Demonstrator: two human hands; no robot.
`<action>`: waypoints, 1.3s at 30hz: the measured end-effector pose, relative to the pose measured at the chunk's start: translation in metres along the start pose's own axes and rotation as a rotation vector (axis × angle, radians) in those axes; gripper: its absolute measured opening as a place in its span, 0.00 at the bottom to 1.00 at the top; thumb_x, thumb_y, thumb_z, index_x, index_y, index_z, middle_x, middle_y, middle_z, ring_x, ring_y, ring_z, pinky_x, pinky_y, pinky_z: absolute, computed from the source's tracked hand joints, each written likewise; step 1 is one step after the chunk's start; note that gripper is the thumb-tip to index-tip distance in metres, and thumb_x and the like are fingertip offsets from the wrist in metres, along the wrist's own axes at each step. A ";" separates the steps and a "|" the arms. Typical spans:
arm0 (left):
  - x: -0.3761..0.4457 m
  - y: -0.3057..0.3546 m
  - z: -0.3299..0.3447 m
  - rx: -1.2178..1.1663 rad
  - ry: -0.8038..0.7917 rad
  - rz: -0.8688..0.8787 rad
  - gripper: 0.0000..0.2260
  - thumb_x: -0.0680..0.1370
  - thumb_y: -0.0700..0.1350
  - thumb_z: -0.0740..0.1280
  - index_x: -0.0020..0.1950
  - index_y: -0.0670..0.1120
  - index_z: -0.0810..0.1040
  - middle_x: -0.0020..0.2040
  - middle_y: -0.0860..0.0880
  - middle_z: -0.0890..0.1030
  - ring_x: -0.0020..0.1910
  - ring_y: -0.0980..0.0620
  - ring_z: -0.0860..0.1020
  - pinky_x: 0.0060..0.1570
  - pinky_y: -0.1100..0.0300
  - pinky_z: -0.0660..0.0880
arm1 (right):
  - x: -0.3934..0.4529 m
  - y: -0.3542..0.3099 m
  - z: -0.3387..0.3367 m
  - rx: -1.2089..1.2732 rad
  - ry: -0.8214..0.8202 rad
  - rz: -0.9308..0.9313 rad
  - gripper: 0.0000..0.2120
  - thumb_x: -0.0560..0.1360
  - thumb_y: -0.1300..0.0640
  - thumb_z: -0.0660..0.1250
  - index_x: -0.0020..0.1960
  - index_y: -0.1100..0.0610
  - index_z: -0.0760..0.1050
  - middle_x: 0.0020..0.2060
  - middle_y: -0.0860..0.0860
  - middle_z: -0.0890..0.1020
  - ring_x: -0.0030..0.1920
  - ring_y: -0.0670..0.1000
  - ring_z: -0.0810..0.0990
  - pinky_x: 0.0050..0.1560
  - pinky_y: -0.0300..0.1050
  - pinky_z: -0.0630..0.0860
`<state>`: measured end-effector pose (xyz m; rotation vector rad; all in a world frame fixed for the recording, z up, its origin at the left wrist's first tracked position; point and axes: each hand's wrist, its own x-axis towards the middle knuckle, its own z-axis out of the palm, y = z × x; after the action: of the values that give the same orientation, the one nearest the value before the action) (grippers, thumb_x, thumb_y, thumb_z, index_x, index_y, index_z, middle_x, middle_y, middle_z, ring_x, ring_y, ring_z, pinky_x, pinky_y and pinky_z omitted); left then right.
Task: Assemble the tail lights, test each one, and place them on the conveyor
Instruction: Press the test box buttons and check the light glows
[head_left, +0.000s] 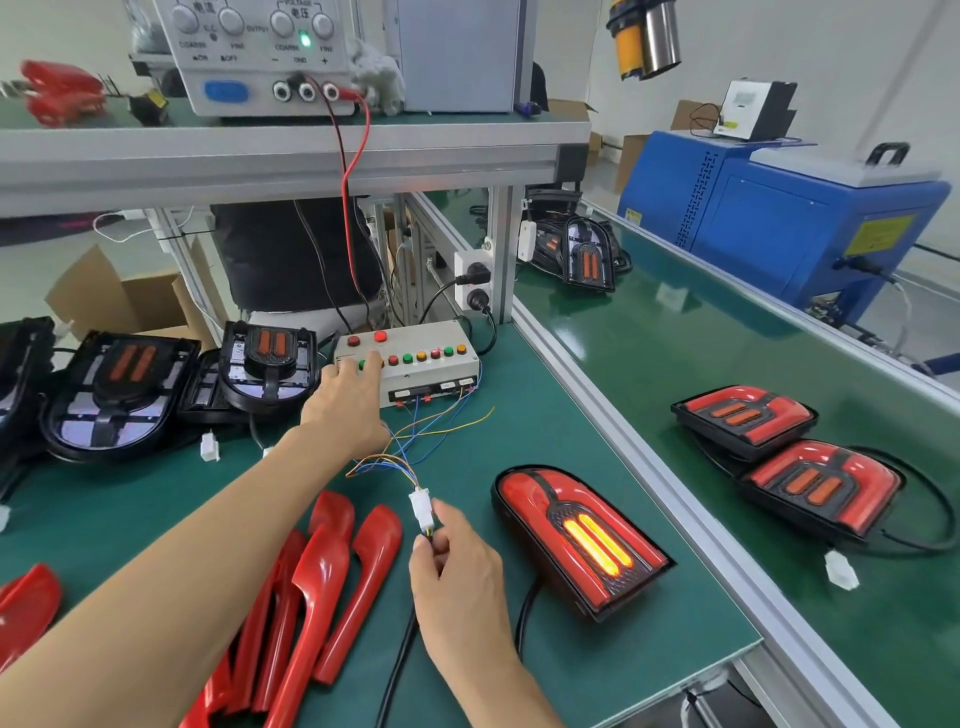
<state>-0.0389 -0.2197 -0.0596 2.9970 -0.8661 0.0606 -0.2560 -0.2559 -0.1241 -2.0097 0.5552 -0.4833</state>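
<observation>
the left hand (345, 402) reaches out over the green bench mat (519, 426), fingers stretched fairly straight, fingertips pressing the button row of the beige test box (410, 371); that box carries red, green and amber buttons, and thin blue, orange and yellow wires (415, 441) run from its front down to a white connector (420, 503). the right hand (460, 571) pinches the cable end just under that connector, thumb and fingers curled round it, the connector upright above the fingertips. just right of this hand lies the tail light (579, 540) on the mat near the bench edge, red lens up, its two centre bars glowing yellow-orange, a black cable (524, 613) leaving its near end. across the aluminium rail, two finished tail lights (789, 457) lie unlit on the conveyor (675, 332), touching one another, a white plug beside them; more lamps (587, 257) stand further up the belt. loose red lens covers (317, 587) lie in a pile by the left forearm, and black lamp housings (124, 384) sit at the far left. on the shelf above, the power supply (260, 52) shows a green lamp lit and the words "coarse", "fine", "voltage", "gnd", "on", "off"; red and black leads hang from its sockets. a blue machine (789, 223) with a yellow label, too small to read, stands beyond the conveyor
</observation>
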 end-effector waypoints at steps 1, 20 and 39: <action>0.001 -0.001 0.000 0.005 -0.005 0.004 0.39 0.73 0.49 0.73 0.77 0.44 0.54 0.67 0.39 0.70 0.66 0.38 0.68 0.63 0.48 0.72 | 0.000 0.000 0.000 -0.003 -0.001 0.000 0.19 0.81 0.55 0.63 0.70 0.45 0.73 0.36 0.40 0.73 0.42 0.44 0.74 0.54 0.43 0.75; 0.002 0.003 0.006 -0.031 0.003 -0.059 0.37 0.73 0.49 0.73 0.77 0.50 0.59 0.68 0.41 0.61 0.66 0.40 0.63 0.57 0.48 0.75 | 0.001 0.001 0.001 -0.003 0.006 0.002 0.18 0.81 0.56 0.64 0.70 0.45 0.74 0.37 0.41 0.75 0.41 0.45 0.76 0.52 0.41 0.74; 0.009 0.003 0.001 -0.090 -0.031 -0.126 0.37 0.71 0.47 0.71 0.78 0.52 0.60 0.72 0.40 0.60 0.70 0.38 0.61 0.66 0.46 0.69 | 0.001 -0.001 -0.001 -0.004 0.001 0.007 0.18 0.81 0.56 0.64 0.70 0.45 0.74 0.38 0.42 0.77 0.45 0.47 0.79 0.53 0.41 0.73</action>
<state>-0.0331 -0.2274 -0.0599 2.9667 -0.6607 -0.0260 -0.2555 -0.2568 -0.1230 -2.0108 0.5636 -0.4793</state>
